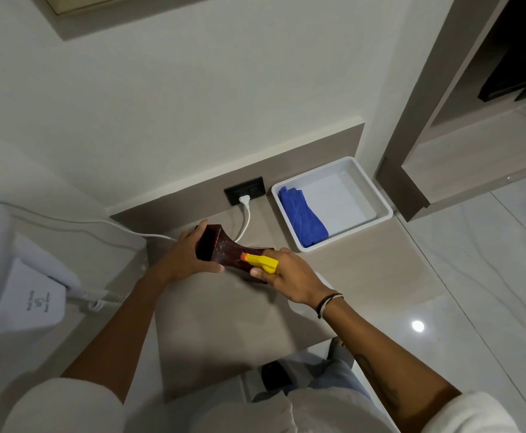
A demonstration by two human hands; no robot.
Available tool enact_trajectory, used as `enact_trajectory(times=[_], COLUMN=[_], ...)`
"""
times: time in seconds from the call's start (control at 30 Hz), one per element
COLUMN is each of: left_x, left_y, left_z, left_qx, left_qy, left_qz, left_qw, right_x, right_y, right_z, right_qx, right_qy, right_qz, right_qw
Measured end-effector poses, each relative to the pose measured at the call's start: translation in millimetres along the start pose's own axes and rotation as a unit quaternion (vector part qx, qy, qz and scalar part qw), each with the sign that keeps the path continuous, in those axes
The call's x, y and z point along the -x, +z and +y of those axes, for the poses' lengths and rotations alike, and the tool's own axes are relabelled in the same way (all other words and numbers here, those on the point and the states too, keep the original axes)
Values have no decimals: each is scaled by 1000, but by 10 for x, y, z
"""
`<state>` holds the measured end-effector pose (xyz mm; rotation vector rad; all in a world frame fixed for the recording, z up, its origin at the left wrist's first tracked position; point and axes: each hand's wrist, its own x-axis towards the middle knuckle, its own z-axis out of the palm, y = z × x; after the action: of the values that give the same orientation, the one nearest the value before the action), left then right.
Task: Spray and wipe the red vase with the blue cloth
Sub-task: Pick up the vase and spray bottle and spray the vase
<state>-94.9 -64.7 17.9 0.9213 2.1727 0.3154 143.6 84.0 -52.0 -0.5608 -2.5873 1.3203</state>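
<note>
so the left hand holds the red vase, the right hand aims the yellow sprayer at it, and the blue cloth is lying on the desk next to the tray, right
Not quite. The head view shows the blue cloth inside the white tray, not beside it. The rest stands: left hand holds the red vase, right hand aims the yellow sprayer.

White short sleeves, light trousers — dark cord bracelets on right wrist

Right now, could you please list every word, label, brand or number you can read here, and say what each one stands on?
White appliance at far left: a small grey logo with lines of print, too blurred to read.
Yellow spray nozzle, red vase, white tray, blue cloth, black wall socket: no text visible.
</note>
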Motion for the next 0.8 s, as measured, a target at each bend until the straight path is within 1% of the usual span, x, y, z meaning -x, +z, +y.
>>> enact_trajectory(times=[0.1, 0.27, 0.47, 0.6, 0.67, 0.7, 0.8], left_x=[-5, -53, -126, -124, -102, -81, 4], left_y=[-8, 41, 39, 32, 23, 20, 43], left_z=[12, 6, -113, -98, -85, -79, -66], left_qx=[6, -1, -56, -73, -92, -84, -28], left_qy=[12, 31, 58, 98, 96, 86, 54], left_qz=[2, 22, 28, 74, 95, 101, 125], left_qw=[1000, 999, 996, 990, 987, 988, 990], right_x=[-25, -45, -25, -31, -13, 0, 47], right_y=[-11, -36, -54, -68, -83, -90, -98], right_z=[-17, 17, 31, 29, 33, 41, 74], right_qx=[-4, -13, -29, -37, -43, -45, -46], right_qy=[-1, 3, 31, 42, 51, 55, 60], right_qz=[3, -19, -23, -17, -16, -19, -29], right_qw=[1000, 1000, 999, 998, 998, 997, 997])
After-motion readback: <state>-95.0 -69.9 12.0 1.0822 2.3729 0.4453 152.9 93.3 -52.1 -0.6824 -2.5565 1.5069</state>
